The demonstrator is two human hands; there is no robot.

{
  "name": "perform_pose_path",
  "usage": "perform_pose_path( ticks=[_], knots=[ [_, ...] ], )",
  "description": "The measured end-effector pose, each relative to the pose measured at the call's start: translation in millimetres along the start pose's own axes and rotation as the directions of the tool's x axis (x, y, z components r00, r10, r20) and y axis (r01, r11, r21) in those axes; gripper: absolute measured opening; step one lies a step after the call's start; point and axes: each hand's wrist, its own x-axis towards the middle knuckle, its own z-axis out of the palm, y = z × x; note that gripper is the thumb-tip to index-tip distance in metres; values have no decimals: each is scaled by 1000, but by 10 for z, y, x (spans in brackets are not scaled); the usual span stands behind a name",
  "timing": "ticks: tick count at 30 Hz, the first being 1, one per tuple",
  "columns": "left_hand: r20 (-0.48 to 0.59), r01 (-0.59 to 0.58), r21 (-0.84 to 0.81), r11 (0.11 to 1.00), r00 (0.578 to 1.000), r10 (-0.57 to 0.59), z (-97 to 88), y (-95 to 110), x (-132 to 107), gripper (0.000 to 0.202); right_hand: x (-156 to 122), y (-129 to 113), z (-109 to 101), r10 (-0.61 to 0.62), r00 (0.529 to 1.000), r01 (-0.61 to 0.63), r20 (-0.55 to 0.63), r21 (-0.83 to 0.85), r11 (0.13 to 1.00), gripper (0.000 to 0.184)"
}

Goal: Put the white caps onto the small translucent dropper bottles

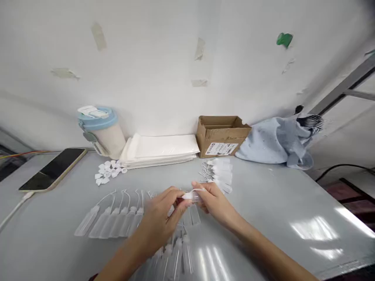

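Over the middle of the bench [258,210], one small bottle [195,197] held roughly level between both hands, white tip [186,196] toward the left edge, translucent body toward the right. Left hand [159,212]: thumb and fingers pinching the tip end. Right hand [215,199]: thumb and fingers pinching the body; a thin white strand [198,190] arcs over the top. Beside the left hand, a row of similar bottles [117,224] lies flat, strands toward the far edge; part is hidden by the hand. Closer to the near edge, a second group of bottles [177,257], partly behind the left forearm. Beyond the right hand, a cluster of bottles [223,171], strands toward the left edge, just in front of an open cardboard box [224,134]. Along the far edge, from the left corner: phone [54,169] with white cable [16,210], blue-lidded tumbler [109,136], small white pieces [108,171] heaped before it, stack of white packets [161,148], the box, pale blue cloth [265,140] near the right corner.
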Motion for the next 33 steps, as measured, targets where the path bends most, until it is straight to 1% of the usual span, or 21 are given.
perform_pose_path(
  ticks=[2, 4, 6, 7, 8, 10, 11, 13, 14, 15, 16, 18, 20, 21, 22, 24, 25, 27, 29, 31, 33],
  knots=[
    [27, 72, -23, 997, 997, -72, -3, 29, 1, 27, -2, -19, -9, -23, 999, 22, -36, -23, 999, 47],
    [56, 121, -34, 992, 991, -119, -10, 53, 0, 32, -7, -40, -15, -35, 998, 33, -49, -44, 999, 48],
    [91, 158, -47, 986, 984, -153, -20, 66, -3, 32, -14, -61, -16, -37, 998, 34, -44, -64, 997, 48],
    [104, 151, -34, 988, 984, -146, -23, 66, -5, 31, -18, -71, -16, -30, 999, 28, -29, -70, 997, 48],
    [104, 121, -6, 993, 987, -120, -24, 61, -9, 29, -21, -80, -17, -20, 1000, 19, -8, -73, 997, 49],
    [77, -7, 73, 997, 997, 2, -12, 39, -19, 26, -26, -95, -24, 11, 999, -6, 53, -82, 997, 50],
    [56, -92, 115, 989, 995, 86, 0, 25, -26, 25, -27, -100, -31, 27, 996, -19, 85, -90, 996, 51],
    [12, -239, 190, 952, 970, 242, 30, -5, -39, 20, -25, -109, -54, 50, 990, -34, 131, -122, 992, 51],
    [-8, -287, 218, 933, 955, 295, 43, -17, -43, 18, -22, -113, -72, 53, 989, -32, 135, -147, 989, 51],
    [-30, -309, 242, 920, 945, 326, 51, -28, -44, 16, -16, -118, -96, 47, 991, -25, 122, -179, 984, 51],
    [-55, -308, 258, 916, 942, 332, 52, -37, -42, 15, -8, -122, -129, 33, 995, -13, 90, -218, 976, 51],
    [-107, -232, 266, 936, 958, 268, 28, -50, -28, 15, 15, -125, -218, -17, 1000, 9, -22, -320, 947, 51],
    [-195, -66, 258, 964, 974, 119, -30, -63, -2, 14, 43, -109, -329, -86, 982, 2, -170, -440, 898, 46],
    [-250, 34, 247, 968, 968, 30, -68, -70, 14, 14, 58, -90, -386, -121, 963, -16, -242, -497, 867, 40],
    [-303, 125, 233, 964, 952, -50, -109, -79, 30, 15, 73, -62, -438, -151, 941, -41, -302, -545, 837, 34],
    [-387, 258, 211, 943, 908, -162, -193, -103, 63, 20, 103, 15, -520, -194, 900, -98, -391, -613, 784, 23],
    [-415, 298, 211, 931, 890, -190, -235, -120, 78, 22, 118, 56, -550, -211, 882, -120, -421, -635, 763, 20],
    [-473, 355, 241, 903, 856, -211, -324, -164, 105, 25, 148, 114, -593, -246, 853, -147, -460, -664, 733, 16],
    [-527, 426, 276, 861, 817, -236, -433, -228, 128, 27, 166, 84, -615, -286, 829, -144, -480, -678, 721, 13],
    [-552, 517, 299, 802, 779, -297, -574, -322, 146, 27, 130, -63, -606, -331, 818, -101, -471, -684, 722, 11],
    [-580, 586, 314, 747, 741, -337, -742, -449, 150, 23, -26, -280, -548, -387, 825, 17, -411, -667, 745, 10]
  ],
)
